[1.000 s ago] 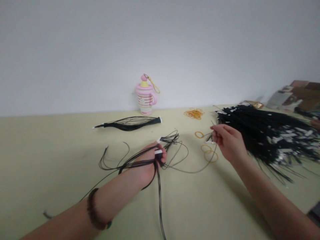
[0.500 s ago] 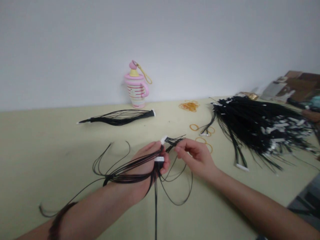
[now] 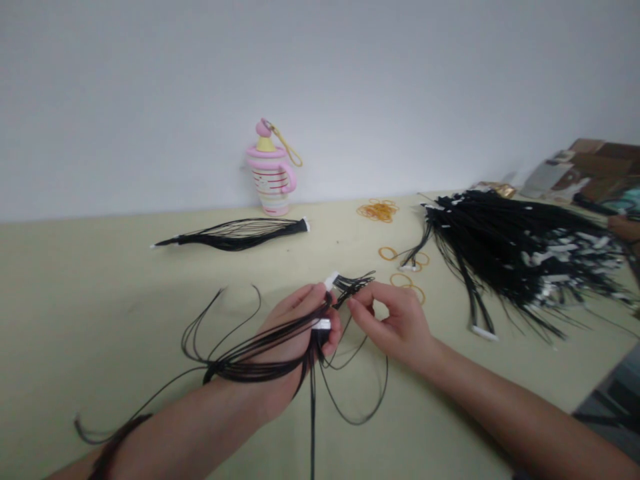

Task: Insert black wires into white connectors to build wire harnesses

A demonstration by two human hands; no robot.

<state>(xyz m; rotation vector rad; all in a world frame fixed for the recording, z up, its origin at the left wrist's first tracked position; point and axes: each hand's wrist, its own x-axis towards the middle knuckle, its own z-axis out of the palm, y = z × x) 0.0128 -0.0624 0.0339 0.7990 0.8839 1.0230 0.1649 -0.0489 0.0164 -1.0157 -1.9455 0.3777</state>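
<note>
My left hand (image 3: 299,319) is closed around a bundle of thin black wires (image 3: 260,350), which loop across its back and hang below. A white connector (image 3: 321,324) sits at my left fingers, and a second one (image 3: 331,281) sticks out above them with a fan of wire ends. My right hand (image 3: 393,319) is just to the right, its thumb and forefinger slightly apart at those wire ends. It does not visibly grip any wire. A dark beaded bracelet (image 3: 117,443) circles my left wrist.
On the pale green table (image 3: 100,300) lie a tied wire bundle (image 3: 235,234), a large heap of black wires with white connectors (image 3: 500,247), and orange rubber bands (image 3: 377,211). A pink-and-white cup-shaped ornament (image 3: 270,180) stands by the wall. Another person's hand (image 3: 625,227) shows at far right.
My right hand has moved left from beside the heap to the wire ends at my left hand. It has left a small wire bunch on the table. The view has shifted slightly.
</note>
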